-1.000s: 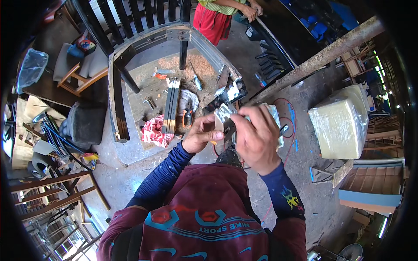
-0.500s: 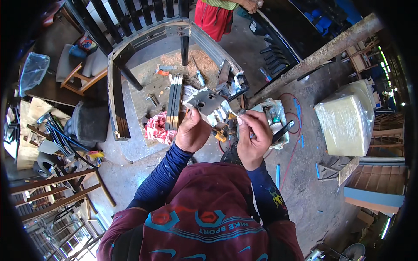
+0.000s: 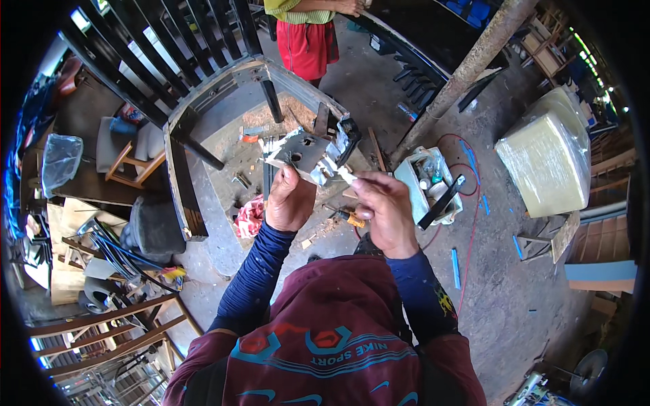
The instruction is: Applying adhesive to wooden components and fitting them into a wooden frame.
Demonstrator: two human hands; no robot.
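Left hand [image 3: 292, 199] has the holed plate [image 3: 313, 154] gripped, up in front of the chest, left of the bin [image 3: 406, 181]. Right hand [image 3: 386, 211] pinching a pale bit [image 3: 346, 174] at its white-smeared edge. From here, reads as edge work; next move needs left steady, right pinch light.

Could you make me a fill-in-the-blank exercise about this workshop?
The left hand holds a grey plate pierced by dark ____.
The plate's end near the right hand is smeared ____.
The other person wears shorts coloured ____.
The plastic-wrapped cream block lies toward the picture's ____ edge.
Missing words: holes; white; red; right.
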